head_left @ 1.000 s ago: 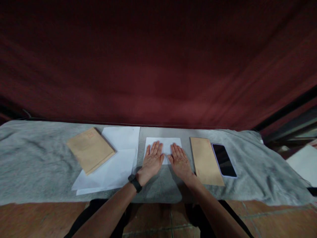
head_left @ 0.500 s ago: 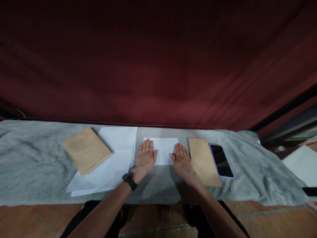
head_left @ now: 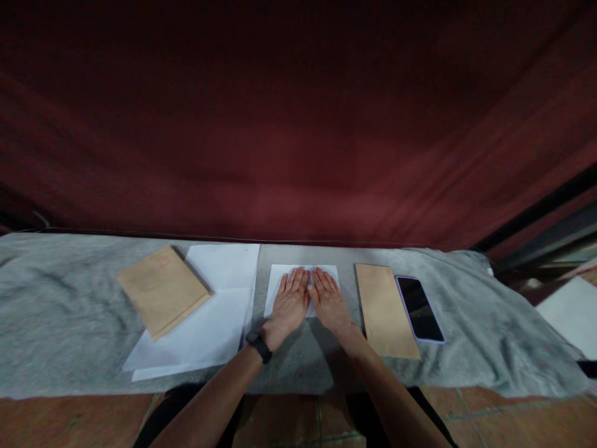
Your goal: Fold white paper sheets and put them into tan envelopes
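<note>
Hands (head_left: 291,302) flat, side by side

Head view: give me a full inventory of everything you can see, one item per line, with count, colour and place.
Small white paper: one, white, under both hands
Large paper sheets: at least two, white, left of the hands
Envelope pile: count unclear, brown, overlapping the large sheets
Right-side envelope: at least one, brown, beside the phone
Phone: one, dark screen, pale purple edge, right
Cloth: one, grey, beneath these
Backdrop: one, dark red, behind
Bar: one, black, right
Flat item: one, white, far right, identity unclear
Floor tiles: several, orange-brown, below
Watch: one, black, left wrist
Left hand, right hand: two, bare, flat on the small paper
</note>
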Demonstrator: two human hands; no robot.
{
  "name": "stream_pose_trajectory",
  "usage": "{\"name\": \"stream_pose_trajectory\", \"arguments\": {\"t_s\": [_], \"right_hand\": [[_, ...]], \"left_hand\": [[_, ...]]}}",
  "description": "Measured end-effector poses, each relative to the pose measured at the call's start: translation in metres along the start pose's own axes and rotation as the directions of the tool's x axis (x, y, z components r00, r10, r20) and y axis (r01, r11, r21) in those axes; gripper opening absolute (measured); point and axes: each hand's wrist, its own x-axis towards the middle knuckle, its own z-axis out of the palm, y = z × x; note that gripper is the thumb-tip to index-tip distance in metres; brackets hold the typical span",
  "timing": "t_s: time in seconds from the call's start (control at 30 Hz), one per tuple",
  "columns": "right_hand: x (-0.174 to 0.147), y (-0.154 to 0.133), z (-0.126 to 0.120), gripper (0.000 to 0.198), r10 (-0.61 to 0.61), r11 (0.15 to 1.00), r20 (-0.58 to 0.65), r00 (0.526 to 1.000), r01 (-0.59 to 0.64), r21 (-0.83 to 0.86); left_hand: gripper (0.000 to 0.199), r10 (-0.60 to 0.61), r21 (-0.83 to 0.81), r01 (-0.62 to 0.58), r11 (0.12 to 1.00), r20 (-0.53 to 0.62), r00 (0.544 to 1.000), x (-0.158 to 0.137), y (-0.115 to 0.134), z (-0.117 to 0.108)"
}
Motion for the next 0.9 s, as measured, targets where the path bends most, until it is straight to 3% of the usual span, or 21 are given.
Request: {"name": "stream_pose_trajectory", "arguments": {"t_s": [0.13, 0.37, 0.9], "right_hand": [[0.004, -0.001, 0.008, 0.051, 0.001, 1.000, 0.004, 1.000, -0.001, -0.012], [0.004, 0.006, 0.018, 0.053, -0.004, 0.996, -0.096, 0.995, -0.005, -0.091], [-0.006, 0.028, 0.017, 0.059, 0.022, 0.981, -0.187, 0.982, -0.057, -0.184]], "left_hand": [[0.055, -0.007, 0.015, 0.006, 1.000, 0.020, 1.000, 0.004, -0.005, 0.000], [0.056, -0.097, 0.042, 0.097, 0.994, 0.008, 0.995, 0.005, -0.015, -0.001], [0.059, -0.229, 0.106, 0.225, 0.968, 0.027, 0.973, 0.001, -0.024, -0.004]]}}
